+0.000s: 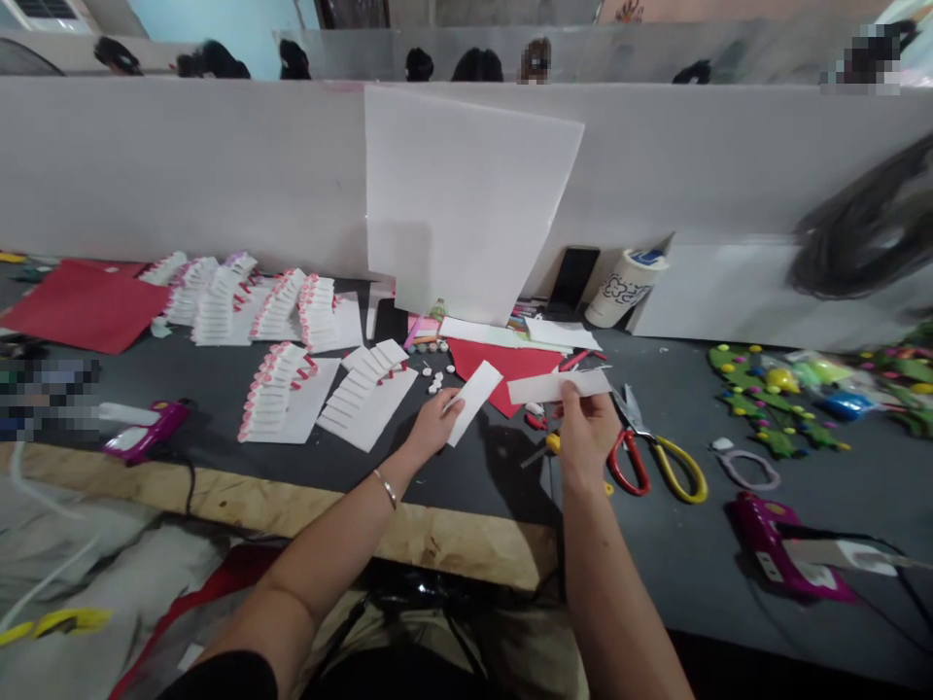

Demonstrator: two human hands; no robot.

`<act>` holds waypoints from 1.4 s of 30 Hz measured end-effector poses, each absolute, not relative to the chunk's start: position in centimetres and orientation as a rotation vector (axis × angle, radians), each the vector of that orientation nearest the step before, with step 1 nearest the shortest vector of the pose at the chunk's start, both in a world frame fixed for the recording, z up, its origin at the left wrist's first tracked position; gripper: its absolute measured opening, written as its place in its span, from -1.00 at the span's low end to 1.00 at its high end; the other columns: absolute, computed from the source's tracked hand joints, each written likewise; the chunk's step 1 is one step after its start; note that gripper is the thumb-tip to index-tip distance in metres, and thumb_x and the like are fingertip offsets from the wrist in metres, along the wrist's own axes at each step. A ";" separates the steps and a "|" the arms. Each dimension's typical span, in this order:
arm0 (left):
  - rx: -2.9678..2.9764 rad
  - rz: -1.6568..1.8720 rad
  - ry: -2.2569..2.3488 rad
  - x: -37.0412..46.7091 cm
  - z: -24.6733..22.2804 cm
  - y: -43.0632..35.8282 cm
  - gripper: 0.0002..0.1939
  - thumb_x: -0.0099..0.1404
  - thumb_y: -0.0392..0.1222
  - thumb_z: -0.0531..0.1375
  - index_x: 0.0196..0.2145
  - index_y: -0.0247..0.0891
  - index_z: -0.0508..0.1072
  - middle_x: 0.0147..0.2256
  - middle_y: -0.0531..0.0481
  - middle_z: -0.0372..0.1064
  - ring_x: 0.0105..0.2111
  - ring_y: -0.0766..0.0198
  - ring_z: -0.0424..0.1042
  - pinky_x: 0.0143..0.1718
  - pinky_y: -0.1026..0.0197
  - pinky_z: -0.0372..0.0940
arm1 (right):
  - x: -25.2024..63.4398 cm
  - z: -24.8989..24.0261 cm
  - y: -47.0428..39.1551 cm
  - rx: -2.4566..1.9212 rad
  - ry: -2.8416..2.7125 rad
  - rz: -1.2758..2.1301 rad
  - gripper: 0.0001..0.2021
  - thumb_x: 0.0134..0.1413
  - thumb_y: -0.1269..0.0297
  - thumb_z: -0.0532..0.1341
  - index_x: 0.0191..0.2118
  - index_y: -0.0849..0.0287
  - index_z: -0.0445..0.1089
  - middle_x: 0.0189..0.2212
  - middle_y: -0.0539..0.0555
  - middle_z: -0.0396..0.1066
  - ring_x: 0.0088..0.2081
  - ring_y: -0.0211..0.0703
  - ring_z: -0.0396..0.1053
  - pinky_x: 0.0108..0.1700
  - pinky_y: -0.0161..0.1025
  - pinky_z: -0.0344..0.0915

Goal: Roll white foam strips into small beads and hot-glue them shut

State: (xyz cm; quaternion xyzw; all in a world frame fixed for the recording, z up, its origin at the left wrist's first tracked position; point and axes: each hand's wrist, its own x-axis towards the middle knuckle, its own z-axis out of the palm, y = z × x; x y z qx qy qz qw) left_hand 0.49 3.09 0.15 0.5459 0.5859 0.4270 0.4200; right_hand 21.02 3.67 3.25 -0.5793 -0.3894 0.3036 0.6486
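My left hand (433,420), a bangle on its wrist, pinches a white strip (477,391) that looks like felt or card, held slanted above the dark table. My right hand (589,423) grips a second white strip (535,387), lying almost level. A gap separates the two strips. Red sheet material (496,369) lies beyond and between the hands. Small white round pieces (435,377) are scattered past my left hand. To its left, white strips (354,394) are laid stepwise on a white card (379,418). Large scissors (660,452) with red and yellow handles rest right of my right hand.
More cards with red-ended strips (269,394) and a red sheet (94,309) lie left. Purple glue guns (150,431) (783,554) sit on both sides. A white board (466,194) leans behind, beside a phone (573,279) and cup (625,287). Green decorated pieces (773,408) lie right.
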 end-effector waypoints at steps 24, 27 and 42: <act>2.510 1.067 1.716 -4.2 2.6 -3.8 -0.73 0.42 -0.30 0.06 -0.13 -0.19 0.57 -0.30 -0.08 0.45 -0.25 0.20 0.41 -0.22 0.15 0.27 | 20.2 3.2 2.3 -0.925 -1.732 1.048 -0.88 0.09 0.20 0.27 -0.35 0.13 0.44 -0.43 0.00 0.45 -0.38 -0.21 0.35 -0.26 -0.23 0.29; 2.782 0.868 1.706 -5.6 2.0 -6.1 -0.73 0.41 -0.37 0.05 -0.12 -0.25 0.54 -0.31 -0.09 0.48 -0.26 0.19 0.41 -0.23 0.14 0.23 | 20.0 3.3 1.0 -0.901 -2.134 0.777 -0.92 0.15 0.32 0.20 -0.34 0.13 0.44 -0.38 0.05 0.46 -0.30 -0.15 0.36 -0.21 -0.20 0.28; 2.812 0.624 1.447 -6.4 -0.7 -8.6 -0.87 0.40 -0.34 0.13 -0.21 -0.28 0.50 -0.33 -0.06 0.47 -0.34 0.21 0.34 -0.35 0.13 0.15 | 18.4 -1.2 -7.1 -1.262 -2.365 0.117 -0.91 0.22 0.32 0.24 -0.25 0.08 0.52 -0.26 0.10 0.48 -0.22 -0.08 0.27 -0.21 -0.16 0.13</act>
